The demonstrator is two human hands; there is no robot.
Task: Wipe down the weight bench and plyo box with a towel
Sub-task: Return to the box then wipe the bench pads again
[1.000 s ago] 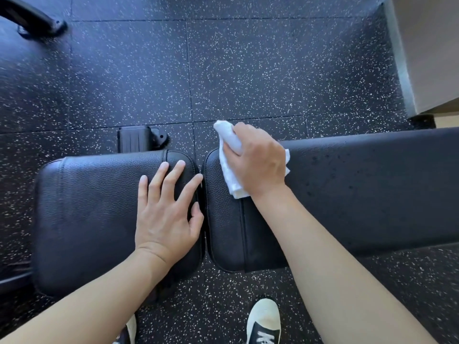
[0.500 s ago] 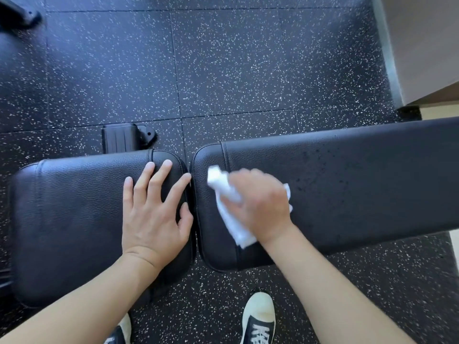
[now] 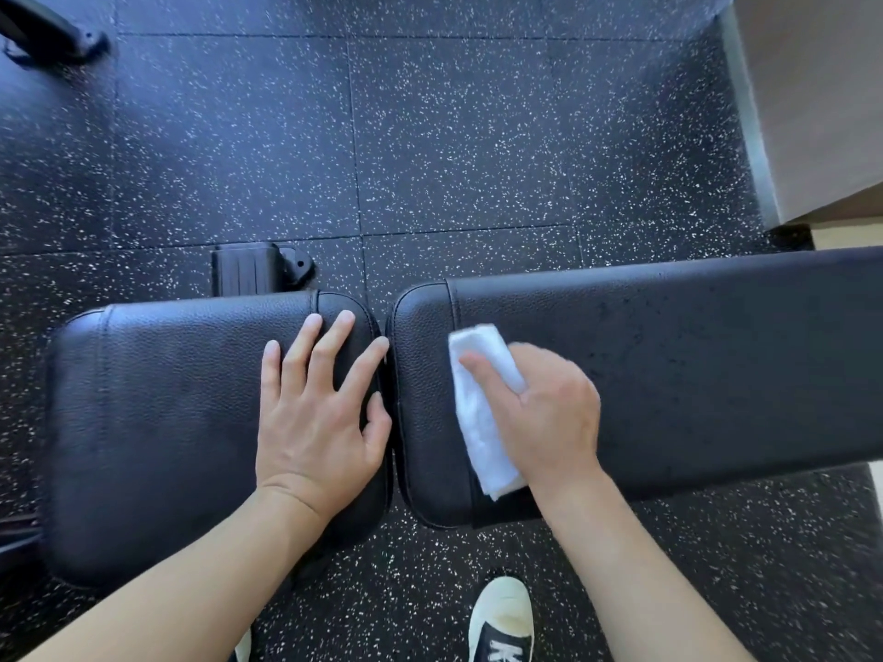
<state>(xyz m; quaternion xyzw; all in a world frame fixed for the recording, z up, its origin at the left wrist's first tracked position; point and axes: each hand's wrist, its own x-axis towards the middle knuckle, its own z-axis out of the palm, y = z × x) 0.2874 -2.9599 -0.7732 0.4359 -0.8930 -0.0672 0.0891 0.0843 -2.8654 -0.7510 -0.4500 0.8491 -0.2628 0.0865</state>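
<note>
A black padded weight bench lies across the view in two parts: a seat pad (image 3: 157, 422) on the left and a long back pad (image 3: 716, 365) on the right. My left hand (image 3: 320, 413) rests flat on the seat pad's right end, fingers spread. My right hand (image 3: 549, 413) grips a folded white towel (image 3: 482, 437) and presses it onto the left end of the back pad, thumb lying over the cloth. Small dark specks dot the back pad to the right of the towel.
Speckled black rubber floor tiles (image 3: 430, 136) surround the bench. A black bench foot (image 3: 253, 269) sticks out behind the seat pad. A pale wooden box or wall (image 3: 812, 102) stands at the top right. Black equipment tubing (image 3: 43, 31) is top left. My shoe (image 3: 501, 623) is below.
My right hand has swept the towel from the back pad's far edge toward its near edge, then a little to the right. My left hand has stayed pressed on the seat pad.
</note>
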